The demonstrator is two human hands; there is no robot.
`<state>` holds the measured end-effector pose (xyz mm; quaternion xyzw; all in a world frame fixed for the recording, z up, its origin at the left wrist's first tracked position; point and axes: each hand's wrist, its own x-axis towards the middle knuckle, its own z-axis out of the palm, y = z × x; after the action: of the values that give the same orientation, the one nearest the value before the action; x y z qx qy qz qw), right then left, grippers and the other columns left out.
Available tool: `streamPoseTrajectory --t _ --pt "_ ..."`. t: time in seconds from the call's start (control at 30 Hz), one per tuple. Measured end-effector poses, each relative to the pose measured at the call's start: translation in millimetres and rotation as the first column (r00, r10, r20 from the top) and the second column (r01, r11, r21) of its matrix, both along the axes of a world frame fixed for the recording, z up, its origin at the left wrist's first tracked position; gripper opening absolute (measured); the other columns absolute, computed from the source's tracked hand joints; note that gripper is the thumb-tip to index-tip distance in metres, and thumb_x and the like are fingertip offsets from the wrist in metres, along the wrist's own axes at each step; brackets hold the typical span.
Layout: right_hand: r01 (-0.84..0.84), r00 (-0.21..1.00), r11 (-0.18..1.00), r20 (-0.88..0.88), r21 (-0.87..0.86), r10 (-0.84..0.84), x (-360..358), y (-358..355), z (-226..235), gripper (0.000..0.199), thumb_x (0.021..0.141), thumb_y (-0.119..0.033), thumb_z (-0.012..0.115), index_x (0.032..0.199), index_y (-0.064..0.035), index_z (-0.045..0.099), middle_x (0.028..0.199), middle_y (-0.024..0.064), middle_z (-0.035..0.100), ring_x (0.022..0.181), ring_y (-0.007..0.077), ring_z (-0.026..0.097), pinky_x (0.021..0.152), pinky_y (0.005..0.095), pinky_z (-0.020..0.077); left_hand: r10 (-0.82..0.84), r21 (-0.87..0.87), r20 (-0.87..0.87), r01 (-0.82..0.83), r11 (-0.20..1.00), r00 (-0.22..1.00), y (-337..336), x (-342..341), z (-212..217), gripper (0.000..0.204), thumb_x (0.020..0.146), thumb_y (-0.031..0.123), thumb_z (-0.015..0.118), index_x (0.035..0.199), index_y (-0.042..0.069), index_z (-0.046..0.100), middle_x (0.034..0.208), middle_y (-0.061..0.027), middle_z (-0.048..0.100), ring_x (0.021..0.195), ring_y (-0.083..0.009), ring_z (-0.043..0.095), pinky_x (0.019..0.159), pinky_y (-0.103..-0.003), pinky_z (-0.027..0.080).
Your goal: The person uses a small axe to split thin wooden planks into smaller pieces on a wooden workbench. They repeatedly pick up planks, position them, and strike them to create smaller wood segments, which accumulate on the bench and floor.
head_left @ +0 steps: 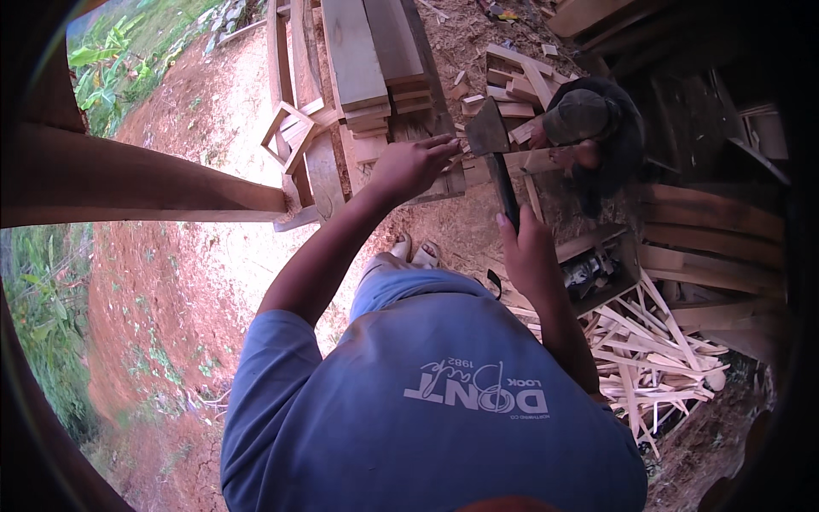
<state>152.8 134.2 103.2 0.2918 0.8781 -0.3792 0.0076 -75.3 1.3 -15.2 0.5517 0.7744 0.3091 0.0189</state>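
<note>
My right hand (529,247) is closed around the dark handle of a hatchet (489,130), whose broad grey blade points away from me. My left hand (415,166) reaches out above the near end of the bench, its fingers stretched toward the blade with a small gap between. Whether the fingertips touch a small light piece beside them is hard to make out. Just beyond that hand lie stacked sawn planks (354,64). Left of them, a small wooden frame (288,136) rests tilted on the beams.
Right of the hatchet, a co-worker in a dark cap (584,117) crouches by short boards (516,81). Near my right arm stand a wooden box (630,256) of tools and a heap of thin strips (653,350). A thick timber (145,179) crosses at left.
</note>
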Motion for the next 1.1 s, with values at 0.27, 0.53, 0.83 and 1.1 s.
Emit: streamPoseTrajectory --t 0.27,0.53,0.83,1.1 --pt "-0.025 0.999 0.999 0.021 0.035 0.025 -9.3 -1.5 11.6 0.030 0.108 -0.024 0.061 0.103 0.0045 0.056 0.081 0.0304 0.064 0.085 0.0534 0.067 0.069 0.0549 0.0488 0.071 -0.051 -0.047 -0.074 0.996 0.996 1.0 2.9 9.4 0.048 0.098 0.026 0.066 0.145 0.019 0.063 0.143 -0.0005 0.069 0.090 -0.0293 0.078 0.070 -0.044 0.061" --pt "-0.099 0.994 0.988 0.047 0.118 0.094 -21.5 4.2 -3.7 0.028 0.107 -0.022 0.061 0.105 0.0046 0.053 0.085 0.0326 0.066 0.088 0.0540 0.068 0.072 0.0581 0.0505 0.047 -0.162 -0.128 -0.067 0.985 0.991 16.8 7.2 2.0 0.054 0.095 0.014 0.058 0.149 0.018 0.060 0.144 -0.0024 0.068 0.084 -0.0307 0.076 0.065 -0.045 0.060" --pt "-0.047 0.992 0.994 -0.109 0.094 0.057 -17.8 -1.7 19.1 0.027 0.109 -0.023 0.059 0.107 0.0041 0.057 0.082 0.0284 0.065 0.082 0.0519 0.066 0.070 0.0536 0.0494 0.038 -0.175 -0.113 -0.058 0.983 0.993 14.9 6.8 8.4 0.058 0.094 0.011 0.056 0.151 0.018 0.058 0.152 -0.0019 0.062 0.082 -0.0294 0.076 0.064 -0.044 0.060" --pt "-0.031 0.995 0.997 -0.095 0.071 0.038 -18.6 -4.0 14.4 0.025 0.108 -0.019 0.060 0.107 0.0050 0.054 0.084 0.0301 0.067 0.086 0.0524 0.069 0.069 0.0560 0.0511 0.058 -0.187 -0.119 -0.080 0.979 0.991 16.1 4.8 10.0 0.056 0.096 0.015 0.056 0.152 0.020 0.058 0.151 0.0005 0.063 0.083 -0.0284 0.077 0.064 -0.042 0.061"
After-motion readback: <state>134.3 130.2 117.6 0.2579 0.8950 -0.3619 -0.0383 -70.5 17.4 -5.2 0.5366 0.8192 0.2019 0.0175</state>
